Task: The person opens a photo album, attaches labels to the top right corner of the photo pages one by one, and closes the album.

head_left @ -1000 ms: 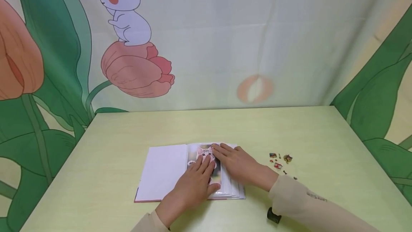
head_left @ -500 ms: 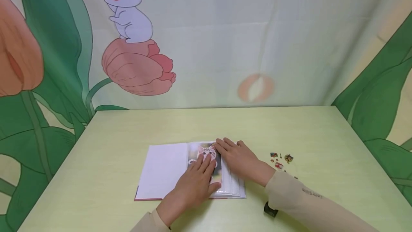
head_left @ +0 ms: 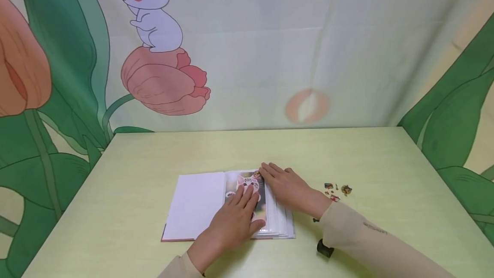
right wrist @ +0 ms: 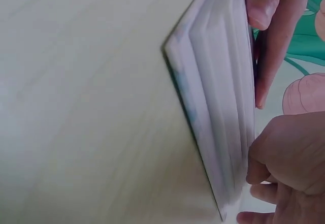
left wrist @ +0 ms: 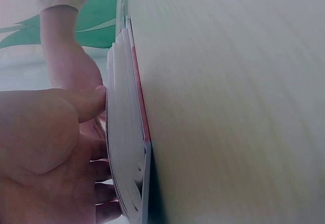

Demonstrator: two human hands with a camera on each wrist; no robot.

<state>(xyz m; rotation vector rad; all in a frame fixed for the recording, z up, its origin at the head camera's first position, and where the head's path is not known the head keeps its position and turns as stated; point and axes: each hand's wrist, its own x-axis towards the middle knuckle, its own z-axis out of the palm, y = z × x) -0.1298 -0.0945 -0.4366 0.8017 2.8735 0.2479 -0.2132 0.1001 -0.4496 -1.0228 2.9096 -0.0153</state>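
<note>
An open photo album (head_left: 198, 207) lies on the table, its left side plain white. On the right page is a kitten picture (head_left: 248, 180), with a small round brownish sticker (head_left: 257, 174) at its upper right corner. My left hand (head_left: 233, 220) lies flat across the picture with fingers extended, hiding its lower middle. At the sticker's right edge are the fingertips of my right hand (head_left: 287, 187), which rests on the upper right of the page. In the left wrist view, page edges (left wrist: 124, 112) show beside the left thumb. The right wrist view shows fingertips against the top page.
Several small colourful sticker pieces (head_left: 335, 198) and a larger round one (head_left: 346, 189) lie right of the album, partly hidden by the right sleeve (head_left: 370, 235). A black device (head_left: 325, 248) sits under that wrist. Behind the table (head_left: 146, 158) hangs a printed curtain (head_left: 247, 55).
My right hand has slid a little up and to the right, uncovering the sticker and more of the kitten's face. The left hand stays in place on the picture.
</note>
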